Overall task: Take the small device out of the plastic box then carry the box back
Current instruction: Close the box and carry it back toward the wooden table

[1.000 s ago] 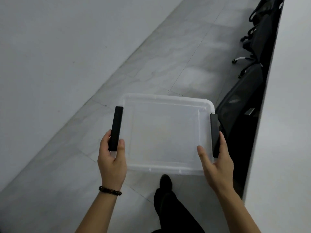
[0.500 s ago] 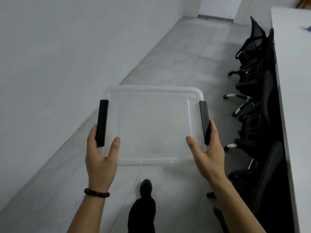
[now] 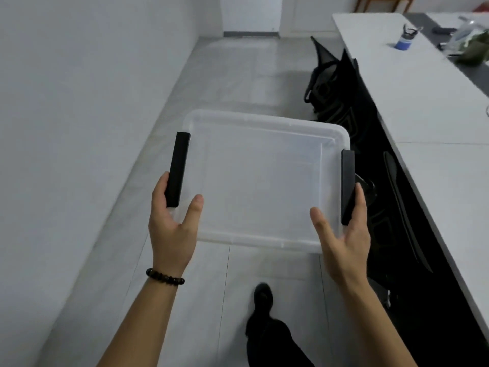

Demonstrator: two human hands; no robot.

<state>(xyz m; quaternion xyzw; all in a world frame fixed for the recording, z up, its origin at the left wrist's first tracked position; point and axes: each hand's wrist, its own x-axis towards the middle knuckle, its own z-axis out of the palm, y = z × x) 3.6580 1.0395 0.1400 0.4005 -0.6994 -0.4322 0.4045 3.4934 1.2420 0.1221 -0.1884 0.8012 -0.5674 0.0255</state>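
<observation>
head view: empty plastic box (image 3: 264, 181) carried level over the floor (image 3: 238, 75), left hand (image 3: 172, 223) and right hand (image 3: 344, 234) each with grip curled round a black handle, sharing its weight

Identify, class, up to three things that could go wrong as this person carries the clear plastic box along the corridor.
1. The left hand and right hand hold the clear plastic box only at its near corners, by the black side handles; it could tip forward or slip.
2. The black office chairs stand close on the right; the box or a leg could clip them.
3. The box hides part of the grey tiled floor ahead, so a trip is possible.
</observation>
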